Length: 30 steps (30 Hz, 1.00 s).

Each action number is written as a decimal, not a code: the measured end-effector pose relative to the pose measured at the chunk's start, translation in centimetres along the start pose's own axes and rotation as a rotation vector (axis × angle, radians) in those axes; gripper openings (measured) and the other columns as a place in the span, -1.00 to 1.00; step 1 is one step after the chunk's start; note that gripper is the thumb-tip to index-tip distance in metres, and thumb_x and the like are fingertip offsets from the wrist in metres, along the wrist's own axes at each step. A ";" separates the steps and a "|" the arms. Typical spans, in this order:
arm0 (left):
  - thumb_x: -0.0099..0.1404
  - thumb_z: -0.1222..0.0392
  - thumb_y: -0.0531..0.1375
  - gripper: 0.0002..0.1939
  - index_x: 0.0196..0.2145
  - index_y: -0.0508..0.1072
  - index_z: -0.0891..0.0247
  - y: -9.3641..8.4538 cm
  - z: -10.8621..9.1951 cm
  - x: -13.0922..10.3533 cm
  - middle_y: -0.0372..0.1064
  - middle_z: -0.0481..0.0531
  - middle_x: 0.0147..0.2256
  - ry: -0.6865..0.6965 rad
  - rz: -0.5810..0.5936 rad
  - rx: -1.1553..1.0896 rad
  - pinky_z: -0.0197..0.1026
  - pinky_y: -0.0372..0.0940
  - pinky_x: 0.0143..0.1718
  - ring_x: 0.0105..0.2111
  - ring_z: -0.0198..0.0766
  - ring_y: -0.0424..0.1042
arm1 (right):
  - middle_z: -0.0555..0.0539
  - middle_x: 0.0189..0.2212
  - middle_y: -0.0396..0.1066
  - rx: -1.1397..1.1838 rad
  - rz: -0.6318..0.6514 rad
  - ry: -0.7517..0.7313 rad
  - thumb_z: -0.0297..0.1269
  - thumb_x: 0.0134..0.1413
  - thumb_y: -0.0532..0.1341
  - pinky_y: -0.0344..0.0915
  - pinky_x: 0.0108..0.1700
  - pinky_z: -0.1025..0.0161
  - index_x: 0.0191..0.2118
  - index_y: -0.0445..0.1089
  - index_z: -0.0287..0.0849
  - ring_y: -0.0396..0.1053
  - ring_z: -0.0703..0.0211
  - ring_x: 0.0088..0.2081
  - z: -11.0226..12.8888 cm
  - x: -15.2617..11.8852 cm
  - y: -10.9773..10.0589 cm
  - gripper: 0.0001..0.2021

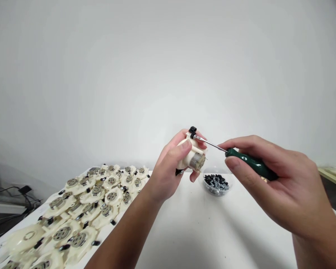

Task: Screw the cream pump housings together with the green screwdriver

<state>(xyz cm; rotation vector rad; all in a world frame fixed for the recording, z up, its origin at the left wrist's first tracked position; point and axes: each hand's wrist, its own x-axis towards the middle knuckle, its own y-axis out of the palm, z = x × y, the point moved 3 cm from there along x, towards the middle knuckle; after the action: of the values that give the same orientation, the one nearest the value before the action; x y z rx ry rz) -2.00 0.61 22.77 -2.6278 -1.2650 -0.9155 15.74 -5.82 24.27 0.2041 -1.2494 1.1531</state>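
My left hand is wrapped round a cream plastic housing with a silver motor set in it, raised above the table. A small black clip sits at the top of the housing, and another black piece shows at its lower left. On the right, my right hand grips the green handle of a screwdriver. Its metal shaft slants up to the left, and the tip meets a screw beside the upper black clip.
Many similar cream motor housings cover the left of the white table. Behind the hands stands a clear bowl of black parts and silver screws. Cables hang at far left; a shelf stands at far right.
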 end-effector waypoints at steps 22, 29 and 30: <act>0.14 0.35 0.23 -0.78 -0.34 0.24 0.18 0.6 0.0 -0.7 0.16 -0.10 -0.28 -0.189 -0.008 0.226 -0.28 0.15 -0.50 -0.47 -0.40 0.23 | 0.12 -0.50 0.40 -0.032 0.144 0.022 -0.25 0.27 0.32 0.18 -0.48 0.35 -0.28 0.48 -0.02 0.22 0.33 -0.55 0.6 0.2 0.4 -0.94; 0.17 0.32 0.27 -0.65 -0.12 0.27 0.10 0.0 -0.4 -0.8 0.20 -0.10 -0.22 -0.153 -0.077 0.239 -0.30 0.17 -0.49 -0.46 -0.41 0.27 | 0.14 -0.58 0.11 0.160 0.306 0.188 -0.05 0.34 0.24 0.02 -0.57 0.37 -0.44 0.23 -0.10 0.04 0.34 -0.56 -1.5 0.1 1.6 -0.64; 0.17 0.32 0.26 -0.64 -0.11 0.26 0.09 -0.2 -0.5 -0.8 0.20 -0.10 -0.22 -0.143 -0.092 0.223 -0.30 0.18 -0.49 -0.47 -0.42 0.27 | 0.14 -0.57 0.09 0.197 0.342 0.207 -0.03 0.34 0.24 0.03 -0.56 0.37 -0.44 0.20 -0.10 0.04 0.34 -0.55 -1.7 0.1 1.7 -0.62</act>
<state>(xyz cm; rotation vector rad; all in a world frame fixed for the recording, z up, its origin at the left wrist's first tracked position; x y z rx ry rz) -2.77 0.05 22.67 -2.5155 -1.4391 -0.5667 15.47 -3.83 22.96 0.0142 -1.0100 1.5541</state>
